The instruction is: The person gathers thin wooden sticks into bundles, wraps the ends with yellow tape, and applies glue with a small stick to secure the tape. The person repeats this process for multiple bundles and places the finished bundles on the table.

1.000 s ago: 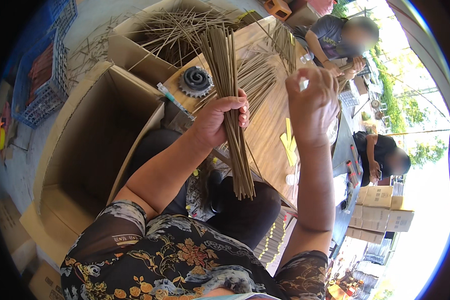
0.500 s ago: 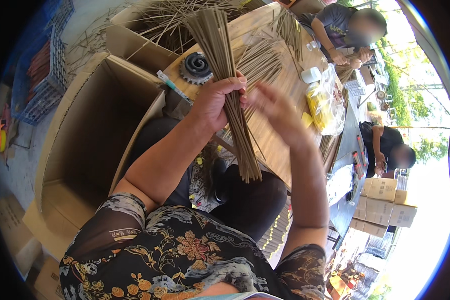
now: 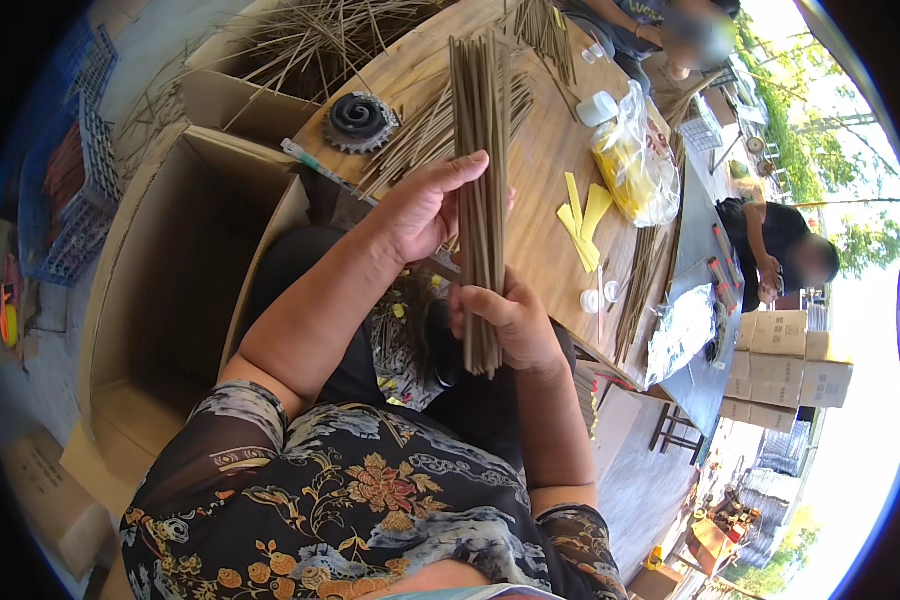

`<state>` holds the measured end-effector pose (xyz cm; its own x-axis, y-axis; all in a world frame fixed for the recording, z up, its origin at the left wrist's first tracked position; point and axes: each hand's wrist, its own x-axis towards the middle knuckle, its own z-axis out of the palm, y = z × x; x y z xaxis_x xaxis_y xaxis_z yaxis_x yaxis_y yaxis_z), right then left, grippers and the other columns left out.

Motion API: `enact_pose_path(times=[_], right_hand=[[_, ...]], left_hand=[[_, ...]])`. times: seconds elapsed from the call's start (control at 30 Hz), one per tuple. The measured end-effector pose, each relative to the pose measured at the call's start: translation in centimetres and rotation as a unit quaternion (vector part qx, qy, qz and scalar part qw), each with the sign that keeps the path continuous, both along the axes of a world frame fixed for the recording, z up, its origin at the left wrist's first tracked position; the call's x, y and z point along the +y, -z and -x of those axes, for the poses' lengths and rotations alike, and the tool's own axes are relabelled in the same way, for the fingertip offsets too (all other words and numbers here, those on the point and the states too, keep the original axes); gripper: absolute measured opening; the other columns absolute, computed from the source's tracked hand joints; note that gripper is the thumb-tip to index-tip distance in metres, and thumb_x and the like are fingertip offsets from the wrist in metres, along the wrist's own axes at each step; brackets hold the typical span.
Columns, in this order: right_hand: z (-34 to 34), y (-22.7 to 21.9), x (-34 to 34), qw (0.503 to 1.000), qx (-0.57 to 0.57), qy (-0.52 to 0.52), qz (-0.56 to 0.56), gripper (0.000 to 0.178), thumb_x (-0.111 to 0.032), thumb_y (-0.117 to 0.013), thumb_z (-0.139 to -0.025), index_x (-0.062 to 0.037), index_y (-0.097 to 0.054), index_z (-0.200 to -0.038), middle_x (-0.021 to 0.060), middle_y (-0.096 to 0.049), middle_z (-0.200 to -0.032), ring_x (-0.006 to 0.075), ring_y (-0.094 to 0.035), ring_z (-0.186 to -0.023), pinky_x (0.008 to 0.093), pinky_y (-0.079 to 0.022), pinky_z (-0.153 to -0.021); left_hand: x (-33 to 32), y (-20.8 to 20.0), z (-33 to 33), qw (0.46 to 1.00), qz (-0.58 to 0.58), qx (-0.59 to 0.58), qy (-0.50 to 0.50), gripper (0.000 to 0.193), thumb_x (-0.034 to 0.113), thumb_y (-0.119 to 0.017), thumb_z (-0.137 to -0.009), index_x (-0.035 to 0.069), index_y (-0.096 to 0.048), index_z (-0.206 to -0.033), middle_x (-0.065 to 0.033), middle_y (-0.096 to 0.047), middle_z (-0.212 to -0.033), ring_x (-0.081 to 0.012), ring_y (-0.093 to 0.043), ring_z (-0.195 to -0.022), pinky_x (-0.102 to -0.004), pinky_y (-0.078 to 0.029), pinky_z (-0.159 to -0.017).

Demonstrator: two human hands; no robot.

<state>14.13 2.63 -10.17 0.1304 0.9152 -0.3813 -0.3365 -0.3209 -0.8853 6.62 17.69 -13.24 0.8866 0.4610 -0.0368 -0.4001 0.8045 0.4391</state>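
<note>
A bundle of thin brown sticks (image 3: 482, 130) stands nearly upright before me, over the near edge of the wooden table. My left hand (image 3: 432, 205) is closed around its middle, thumb laid across the front. Lower down, my right hand (image 3: 511, 318) grips the same bundle near its bottom end. More loose brown sticks (image 3: 415, 140) lie spread on the table behind the bundle. Beside them sits a round dark coil with a toothed rim (image 3: 361, 122). Strips of yellow paper (image 3: 585, 222) rest on the tabletop right of the bundle.
Left of me stands an open cardboard box (image 3: 160, 270); behind it another box (image 3: 240, 105) is heaped with sticks. A clear bag with yellow contents (image 3: 635, 165) and a white cup (image 3: 597, 109) are on the wooden table (image 3: 545, 150). Two people work farther off.
My right hand, blurred and apart from the bundle before, has come down and taken hold of its lower end. The bundle has swung from a tilt to nearly upright.
</note>
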Motion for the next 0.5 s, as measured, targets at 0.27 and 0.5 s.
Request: enact_pose_path(times=[0.27, 0.5], right_hand=[[1.1, 0.8, -1.2, 0.98, 0.196, -0.015, -0.029, 0.048, -0.022, -0.061, -0.08, -0.0009, -0.039, -0.117, 0.01, -0.057, -0.086, 0.0178, -0.058, -0.074, 0.0298, -0.05, -0.067], [0.5, 0.8, -1.0, 0.981, 0.19, 0.021, -0.032, 0.037, -0.017, -0.049, -0.088, 0.0028, -0.038, -0.117, 0.0184, -0.057, -0.097, 0.026, -0.06, -0.086, 0.0372, -0.051, -0.076]], left_hand=[[-0.1, 0.8, -0.6, 0.999, 0.015, -0.031, 0.015, 0.032, 0.017, -0.052, -0.086, -0.002, -0.046, -0.111, -0.0163, -0.06, -0.092, -0.0269, -0.061, -0.085, -0.0389, -0.05, -0.081], [0.8, 0.7, -0.3, 0.996, 0.046, -0.073, 0.036, 0.048, 0.008, -0.049, -0.072, -0.01, -0.043, -0.116, -0.0205, -0.053, -0.111, -0.0295, -0.052, -0.105, -0.0423, -0.042, -0.093]])
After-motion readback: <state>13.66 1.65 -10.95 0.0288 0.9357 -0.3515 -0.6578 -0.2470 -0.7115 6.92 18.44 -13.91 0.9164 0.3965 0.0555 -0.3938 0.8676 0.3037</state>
